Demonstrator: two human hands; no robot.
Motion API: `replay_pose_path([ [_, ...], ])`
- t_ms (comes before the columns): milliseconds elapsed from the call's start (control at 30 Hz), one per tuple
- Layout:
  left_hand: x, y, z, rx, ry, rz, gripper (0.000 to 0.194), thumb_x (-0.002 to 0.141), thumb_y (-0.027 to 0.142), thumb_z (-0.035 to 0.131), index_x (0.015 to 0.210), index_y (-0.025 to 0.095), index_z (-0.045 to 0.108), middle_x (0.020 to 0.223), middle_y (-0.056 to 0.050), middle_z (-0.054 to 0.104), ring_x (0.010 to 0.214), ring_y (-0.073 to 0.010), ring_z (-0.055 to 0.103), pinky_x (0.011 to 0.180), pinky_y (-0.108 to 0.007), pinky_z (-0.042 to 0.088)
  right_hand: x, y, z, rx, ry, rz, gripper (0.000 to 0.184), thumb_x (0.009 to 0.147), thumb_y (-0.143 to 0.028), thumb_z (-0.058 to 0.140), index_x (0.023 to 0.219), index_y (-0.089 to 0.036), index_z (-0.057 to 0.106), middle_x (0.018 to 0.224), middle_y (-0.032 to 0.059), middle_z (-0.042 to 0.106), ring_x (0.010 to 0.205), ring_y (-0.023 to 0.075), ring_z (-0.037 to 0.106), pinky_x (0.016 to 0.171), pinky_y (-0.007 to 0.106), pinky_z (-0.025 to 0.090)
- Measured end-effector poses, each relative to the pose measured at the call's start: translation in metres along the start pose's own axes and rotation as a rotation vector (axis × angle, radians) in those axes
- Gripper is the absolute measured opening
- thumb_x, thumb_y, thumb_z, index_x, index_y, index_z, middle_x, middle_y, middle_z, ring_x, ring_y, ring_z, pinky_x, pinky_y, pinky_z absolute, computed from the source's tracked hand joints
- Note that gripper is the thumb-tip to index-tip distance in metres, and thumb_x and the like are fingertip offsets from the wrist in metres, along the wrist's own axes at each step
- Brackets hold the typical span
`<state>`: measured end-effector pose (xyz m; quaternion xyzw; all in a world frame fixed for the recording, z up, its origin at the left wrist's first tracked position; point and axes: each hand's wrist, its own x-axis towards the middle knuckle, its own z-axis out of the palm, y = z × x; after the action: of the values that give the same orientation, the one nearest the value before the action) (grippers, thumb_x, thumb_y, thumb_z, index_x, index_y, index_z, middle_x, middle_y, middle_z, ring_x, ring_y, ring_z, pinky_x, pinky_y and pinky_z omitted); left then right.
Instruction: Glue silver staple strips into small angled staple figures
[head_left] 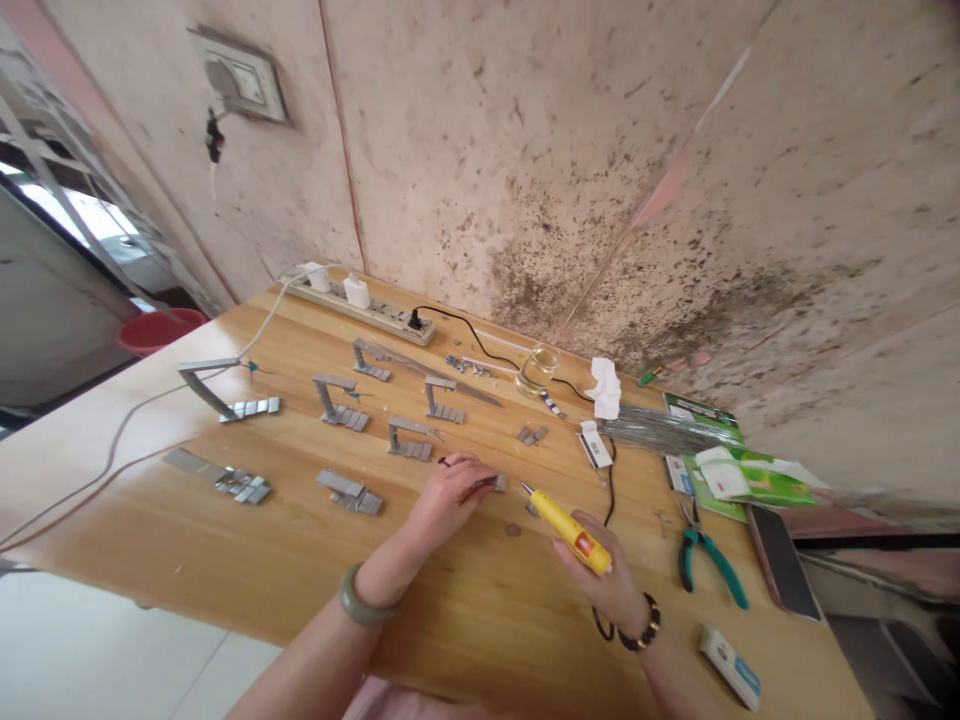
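Observation:
My right hand (600, 575) is closed around a yellow soldering-iron-like tool (566, 528) with a thin pointed tip aimed to the left. A dark cord runs from under that hand. My left hand (450, 500) is low over the table, its fingers pinched on a small grey metal piece (498, 483). The tool's tip is a short way right of this piece, apart from it. A small brown lump (513, 530) lies between the hands. Beyond my left hand stands a small grey bracket-shaped assembly (409, 440), and a flat grey assembly (351, 492) lies to its left.
More grey assemblies (229, 390) stand across the left of the wooden table (300, 570). A power strip (360, 308) and glass jar (534, 372) are along the wall. Thin metal rods (667, 430), teal-handled pliers (709, 560), a phone (784, 560) and a small box (730, 668) lie right.

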<state>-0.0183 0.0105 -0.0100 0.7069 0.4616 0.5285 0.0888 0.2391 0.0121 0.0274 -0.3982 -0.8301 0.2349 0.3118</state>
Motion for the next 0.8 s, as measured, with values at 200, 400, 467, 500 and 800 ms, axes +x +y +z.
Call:
replay_pose_path([
  [200,-0.002,-0.002,0.001,0.026,-0.018,0.032,0.012,0.087,0.019,0.059,0.096,0.02,0.066,0.085,-0.005,0.072,0.083,-0.0183,0.064,0.078,-0.036,0.049,-0.016,0.016,-0.024,-0.283,-0.187,-0.02,0.018,0.083,-0.024,0.058,0.098,-0.018,0.051,0.1,0.0099,0.059,0.084,0.0222,0.062,0.072,0.033,0.052],
  [400,-0.005,0.001,0.004,0.063,-0.126,0.065,0.012,0.087,0.018,0.059,0.097,0.02,0.066,0.089,-0.005,0.072,0.084,-0.0173,0.063,0.078,-0.033,0.047,-0.029,0.044,-0.045,-0.599,-0.29,0.052,0.024,0.081,-0.024,0.061,0.102,-0.016,0.055,0.108,0.0122,0.057,0.075,0.021,0.064,0.067,0.035,0.052],
  [467,-0.006,0.001,0.004,0.081,-0.18,0.068,0.012,0.087,0.019,0.059,0.095,0.02,0.067,0.089,-0.005,0.072,0.084,-0.0172,0.062,0.077,-0.033,0.046,-0.032,0.052,-0.05,-0.599,-0.293,0.068,0.03,0.079,-0.026,0.064,0.105,-0.017,0.056,0.109,0.0116,0.057,0.079,0.0226,0.064,0.07,0.037,0.053],
  [500,-0.007,0.001,0.004,0.092,-0.206,0.07,0.011,0.087,0.019,0.059,0.095,0.021,0.067,0.089,-0.005,0.072,0.084,-0.0173,0.062,0.077,-0.033,0.045,-0.033,0.056,-0.053,-0.585,-0.294,0.078,0.034,0.077,-0.025,0.066,0.108,-0.017,0.056,0.111,0.0113,0.057,0.084,0.0234,0.065,0.074,0.038,0.053],
  [800,-0.006,0.001,-0.005,0.13,-0.433,0.028,0.01,0.085,0.021,0.061,0.09,0.021,0.07,0.086,-0.004,0.072,0.082,-0.0188,0.062,0.076,-0.033,0.046,-0.043,0.042,-0.068,-0.531,-0.348,0.213,0.06,0.069,-0.018,0.073,0.125,-0.019,0.051,0.131,0.0137,0.049,0.121,0.0307,0.049,0.101,0.047,0.042],
])
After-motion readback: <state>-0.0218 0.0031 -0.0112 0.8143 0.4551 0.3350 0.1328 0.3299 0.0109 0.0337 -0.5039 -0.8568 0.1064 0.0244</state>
